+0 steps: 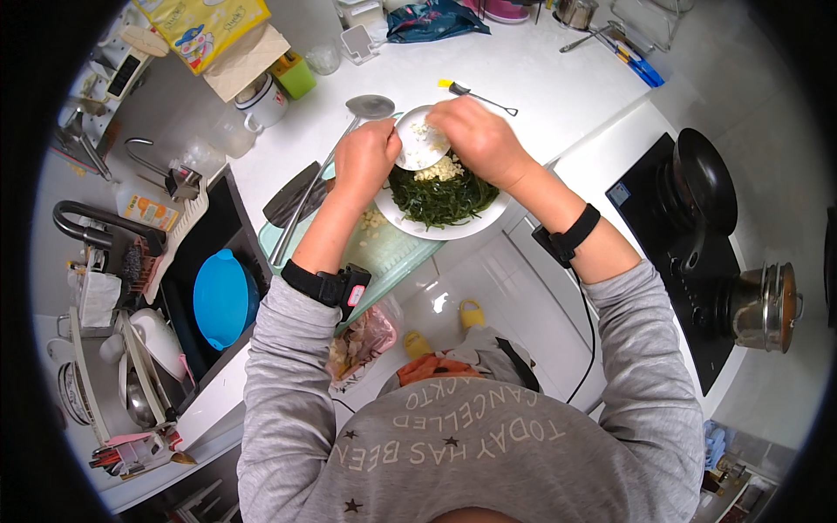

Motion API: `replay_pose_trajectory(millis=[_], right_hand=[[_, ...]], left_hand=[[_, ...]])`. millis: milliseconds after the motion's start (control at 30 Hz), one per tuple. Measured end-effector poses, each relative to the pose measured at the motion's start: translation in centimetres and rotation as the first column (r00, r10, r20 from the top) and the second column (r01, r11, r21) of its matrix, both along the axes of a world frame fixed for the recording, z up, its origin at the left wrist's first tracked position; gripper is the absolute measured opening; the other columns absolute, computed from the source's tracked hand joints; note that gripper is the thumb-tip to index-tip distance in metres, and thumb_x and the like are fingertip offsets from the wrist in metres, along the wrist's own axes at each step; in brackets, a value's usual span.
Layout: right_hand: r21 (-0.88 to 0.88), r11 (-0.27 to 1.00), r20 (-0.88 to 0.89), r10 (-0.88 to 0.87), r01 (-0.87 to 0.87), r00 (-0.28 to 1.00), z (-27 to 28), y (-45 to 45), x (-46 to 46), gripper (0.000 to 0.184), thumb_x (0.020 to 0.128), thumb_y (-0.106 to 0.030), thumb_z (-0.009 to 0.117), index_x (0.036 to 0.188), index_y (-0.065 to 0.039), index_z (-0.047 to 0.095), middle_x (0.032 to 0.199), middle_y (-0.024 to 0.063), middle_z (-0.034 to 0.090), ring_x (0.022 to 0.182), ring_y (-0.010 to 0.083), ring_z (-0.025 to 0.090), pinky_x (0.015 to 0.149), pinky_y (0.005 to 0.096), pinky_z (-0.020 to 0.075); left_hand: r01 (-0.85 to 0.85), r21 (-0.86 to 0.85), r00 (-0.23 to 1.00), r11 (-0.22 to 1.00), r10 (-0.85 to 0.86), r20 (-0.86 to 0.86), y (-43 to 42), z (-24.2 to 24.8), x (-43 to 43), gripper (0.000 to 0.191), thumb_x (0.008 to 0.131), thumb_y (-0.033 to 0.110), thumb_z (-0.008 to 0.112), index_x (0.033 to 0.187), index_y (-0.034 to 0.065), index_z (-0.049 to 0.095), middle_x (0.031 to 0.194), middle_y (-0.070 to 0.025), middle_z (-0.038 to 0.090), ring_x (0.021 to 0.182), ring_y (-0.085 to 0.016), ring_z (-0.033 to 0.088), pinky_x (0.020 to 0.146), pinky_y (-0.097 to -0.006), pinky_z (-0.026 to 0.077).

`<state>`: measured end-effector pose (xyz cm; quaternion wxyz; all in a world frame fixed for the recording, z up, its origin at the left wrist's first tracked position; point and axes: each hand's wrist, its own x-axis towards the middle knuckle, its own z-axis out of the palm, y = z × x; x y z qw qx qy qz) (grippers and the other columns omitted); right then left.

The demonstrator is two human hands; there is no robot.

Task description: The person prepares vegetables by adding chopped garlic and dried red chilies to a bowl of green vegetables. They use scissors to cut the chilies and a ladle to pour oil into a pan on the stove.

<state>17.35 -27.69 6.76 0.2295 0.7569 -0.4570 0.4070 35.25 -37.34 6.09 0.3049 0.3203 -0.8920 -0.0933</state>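
My left hand (368, 157) grips the near-left rim of a small white dish (418, 147), tilted over a large white plate (392, 212). Bits of chopped garlic cling inside the dish. My right hand (480, 140) has its fingers bent at the dish's right side; they are blurred, and whether they pinch anything is hidden. On the plate lies a heap of dark green shredded seaweed (444, 196), topped with a mound of chopped garlic (441, 168). The plate partly covers a pale green cutting board (392, 261) with garlic pieces on it. A cleaver (297, 193) rests by my left forearm.
A long-handled metal ladle (327, 170) crosses the board. Left is a black sink (216, 196) with a blue basin (225, 301). A black cooktop (660, 261) at right carries a frying pan (706, 180) and a steel pot (762, 307). A small spoon (484, 98) lies beyond my right hand.
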Motion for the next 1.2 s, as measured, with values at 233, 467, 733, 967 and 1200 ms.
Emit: replay_pose_trajectory(millis=[233,467,733,967,1200], right_hand=[[-0.014,0.997,-0.167,0.067,-0.07,0.984,-1.7,-1.2,0.5,0.03,0.077,-0.004,0.059,0.106,0.001,0.06,0.104,0.0098,0.058,0.099,0.0255,0.058,0.082,0.0342,0.0517],[0.295,0.955,-0.025,0.046,-0.037,0.999,-4.0,1.5,1.1,0.033,0.081,-0.003,0.056,0.113,0.005,0.056,0.108,0.0117,0.056,0.103,0.0269,0.056,0.083,0.0355,0.0511],[0.11,0.994,-0.017,-0.005,0.006,1.0,-2.9,0.0,1.8,0.035,0.079,-0.002,0.058,0.113,0.005,0.056,0.108,0.0151,0.054,0.104,0.0304,0.055,0.083,0.0336,0.0514],[0.288,0.941,0.13,0.147,-0.179,0.981,-3.7,1.2,2.1,0.02,0.087,-0.006,0.056,0.105,0.003,0.059,0.095,0.0117,0.056,0.092,0.0293,0.056,0.079,0.0362,0.0495],[0.264,0.939,0.028,0.219,-0.219,0.975,-3.6,0.5,1.5,0.013,0.085,-0.007,0.055,0.095,0.001,0.059,0.091,0.0114,0.055,0.089,0.0307,0.056,0.08,0.0385,0.0479]], left_hand=[[0.024,0.054,0.998,0.998,-0.021,-0.054,0.4,0.4,-0.2,0.016,0.082,0.018,0.056,0.082,0.0037,0.063,0.075,-0.0181,0.062,0.071,-0.038,0.06,0.063,-0.0454,0.047],[-0.017,0.039,0.995,0.999,0.021,-0.099,0.0,0.4,-0.2,0.017,0.083,0.018,0.056,0.083,0.0029,0.062,0.076,-0.019,0.062,0.072,-0.039,0.059,0.063,-0.0463,0.046],[0.025,0.068,0.995,0.997,-0.018,-0.1,0.3,0.0,-1.0,0.016,0.083,0.016,0.057,0.083,0.0011,0.061,0.078,-0.0206,0.062,0.072,-0.039,0.059,0.063,-0.0461,0.046],[0.027,0.03,0.991,0.999,-0.023,-0.133,0.2,-0.2,-0.5,0.014,0.083,0.014,0.056,0.085,0.0016,0.062,0.076,-0.0194,0.061,0.073,-0.038,0.059,0.063,-0.045,0.046],[0.056,-0.022,0.986,0.998,-0.059,-0.157,0.5,-0.1,-0.4,0.014,0.083,0.015,0.057,0.086,0.0026,0.062,0.077,-0.0181,0.062,0.071,-0.038,0.059,0.062,-0.0446,0.047]])
